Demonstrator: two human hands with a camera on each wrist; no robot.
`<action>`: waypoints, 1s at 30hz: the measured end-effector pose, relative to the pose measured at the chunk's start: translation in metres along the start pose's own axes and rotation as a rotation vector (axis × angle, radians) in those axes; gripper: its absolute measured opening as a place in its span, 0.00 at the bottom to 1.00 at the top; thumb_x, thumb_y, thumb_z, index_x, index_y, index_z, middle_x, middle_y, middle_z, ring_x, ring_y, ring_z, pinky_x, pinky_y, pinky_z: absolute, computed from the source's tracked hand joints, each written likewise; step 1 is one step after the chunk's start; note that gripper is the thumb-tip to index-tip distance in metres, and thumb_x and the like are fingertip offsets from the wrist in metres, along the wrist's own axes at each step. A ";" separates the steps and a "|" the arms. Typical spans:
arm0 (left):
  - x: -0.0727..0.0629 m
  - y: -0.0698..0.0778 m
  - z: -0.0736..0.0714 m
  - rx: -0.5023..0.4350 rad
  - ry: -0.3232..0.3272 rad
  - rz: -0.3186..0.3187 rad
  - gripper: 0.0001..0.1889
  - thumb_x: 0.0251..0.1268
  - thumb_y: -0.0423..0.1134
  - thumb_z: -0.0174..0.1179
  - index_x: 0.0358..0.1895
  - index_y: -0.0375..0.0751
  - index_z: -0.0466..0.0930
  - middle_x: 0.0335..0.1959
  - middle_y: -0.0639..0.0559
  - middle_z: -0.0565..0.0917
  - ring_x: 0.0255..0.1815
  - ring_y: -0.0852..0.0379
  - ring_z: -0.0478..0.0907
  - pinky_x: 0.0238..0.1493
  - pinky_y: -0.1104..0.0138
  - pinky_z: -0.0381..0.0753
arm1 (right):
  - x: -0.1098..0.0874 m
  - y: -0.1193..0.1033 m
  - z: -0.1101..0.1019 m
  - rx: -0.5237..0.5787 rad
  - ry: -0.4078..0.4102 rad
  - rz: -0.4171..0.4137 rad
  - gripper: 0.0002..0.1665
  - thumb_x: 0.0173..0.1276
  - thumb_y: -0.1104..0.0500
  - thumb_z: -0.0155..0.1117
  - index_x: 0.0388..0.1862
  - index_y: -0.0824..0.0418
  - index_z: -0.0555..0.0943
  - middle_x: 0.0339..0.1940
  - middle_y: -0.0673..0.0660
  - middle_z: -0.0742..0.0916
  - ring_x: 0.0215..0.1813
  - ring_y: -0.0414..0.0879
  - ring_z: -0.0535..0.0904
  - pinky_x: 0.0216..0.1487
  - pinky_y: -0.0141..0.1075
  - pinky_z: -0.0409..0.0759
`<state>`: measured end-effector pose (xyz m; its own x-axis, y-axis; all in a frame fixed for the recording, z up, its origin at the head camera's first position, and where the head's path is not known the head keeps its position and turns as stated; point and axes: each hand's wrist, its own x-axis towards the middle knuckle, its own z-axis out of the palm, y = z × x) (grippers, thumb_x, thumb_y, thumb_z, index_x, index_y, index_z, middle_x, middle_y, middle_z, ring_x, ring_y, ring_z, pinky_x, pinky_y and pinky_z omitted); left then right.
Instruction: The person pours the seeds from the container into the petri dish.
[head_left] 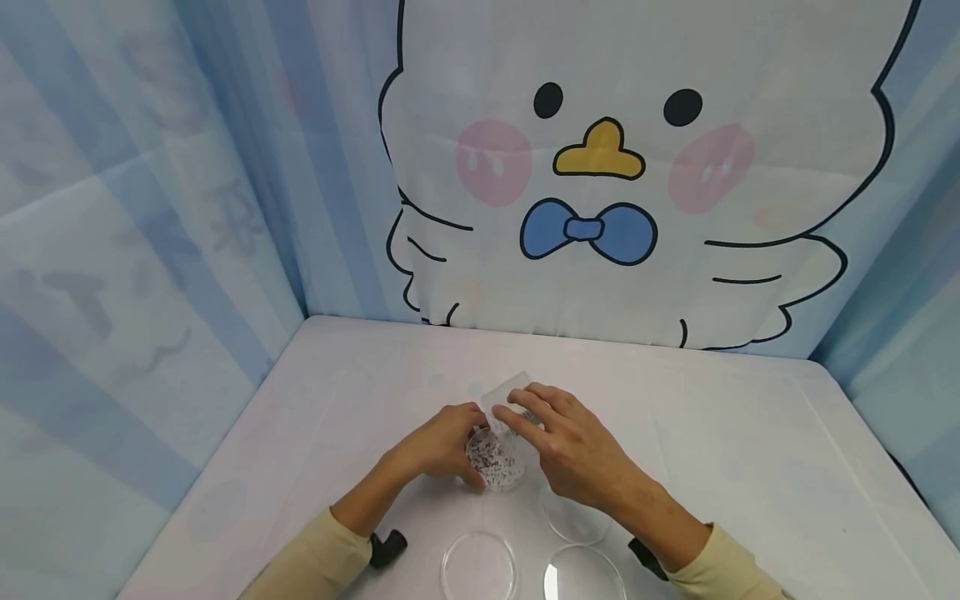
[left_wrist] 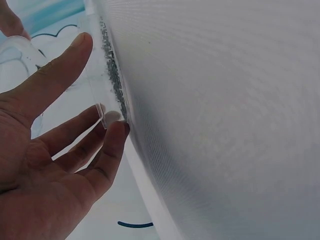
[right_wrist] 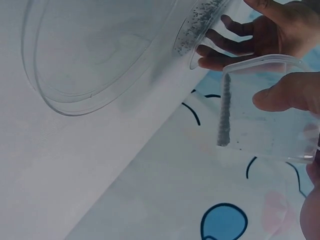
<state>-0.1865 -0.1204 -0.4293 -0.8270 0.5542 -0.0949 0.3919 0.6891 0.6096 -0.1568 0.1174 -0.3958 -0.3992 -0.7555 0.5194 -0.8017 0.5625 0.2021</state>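
My left hand [head_left: 450, 442] holds a round clear petri dish [left_wrist: 102, 117] by its sides, thumb on one side and fingertips on the other. Small dark and white bits [head_left: 497, 467] cover the dish's floor. Just beyond and to the right, my right hand [head_left: 573, 442] grips a clear, square-sided plastic tub [right_wrist: 265, 125] from above, its thumb flat against one wall. The tub is tilted beside the dish's far rim. A band of dark grains [right_wrist: 225, 112] lies along one inner face of the tub.
Several clear round dishes lie on the white table [head_left: 750, 467]: one nearest dish [head_left: 478, 534], another to its right [head_left: 585, 547], and a third [head_left: 551, 531] partly under my right forearm. Behind the table hangs a printed curtain [head_left: 600, 300]. A black wrist device [head_left: 387, 550] sits by my left sleeve.
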 end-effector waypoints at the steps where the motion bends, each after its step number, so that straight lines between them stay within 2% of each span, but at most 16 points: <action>1: 0.000 0.000 0.000 -0.001 0.000 0.002 0.38 0.38 0.38 0.88 0.58 0.34 0.82 0.52 0.46 0.83 0.51 0.50 0.82 0.55 0.58 0.85 | 0.000 0.000 0.000 0.000 0.000 0.000 0.46 0.45 0.65 0.83 0.67 0.54 0.81 0.63 0.58 0.83 0.65 0.56 0.78 0.67 0.49 0.80; 13: -0.001 0.001 0.000 -0.002 0.006 0.019 0.38 0.38 0.38 0.88 0.58 0.33 0.83 0.52 0.45 0.83 0.51 0.49 0.81 0.56 0.56 0.84 | -0.001 0.000 0.000 0.006 0.002 0.001 0.45 0.46 0.67 0.81 0.68 0.55 0.80 0.63 0.58 0.83 0.65 0.57 0.78 0.66 0.50 0.80; 22: 0.000 0.000 0.001 0.007 0.006 0.019 0.38 0.38 0.38 0.88 0.59 0.34 0.83 0.52 0.46 0.84 0.55 0.48 0.82 0.63 0.53 0.82 | -0.002 -0.002 -0.003 -0.005 -0.031 0.009 0.47 0.46 0.64 0.84 0.69 0.53 0.80 0.64 0.58 0.83 0.66 0.56 0.78 0.67 0.49 0.80; 30: 0.000 -0.002 0.002 -0.001 0.012 0.011 0.35 0.37 0.38 0.88 0.54 0.33 0.82 0.50 0.47 0.83 0.52 0.50 0.82 0.59 0.55 0.83 | -0.002 -0.003 -0.003 -0.012 -0.026 -0.003 0.47 0.44 0.65 0.84 0.68 0.54 0.80 0.63 0.58 0.83 0.66 0.56 0.78 0.67 0.48 0.80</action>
<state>-0.1866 -0.1207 -0.4315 -0.8273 0.5562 -0.0787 0.4007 0.6825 0.6113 -0.1524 0.1186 -0.3944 -0.4087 -0.7653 0.4973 -0.7976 0.5643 0.2130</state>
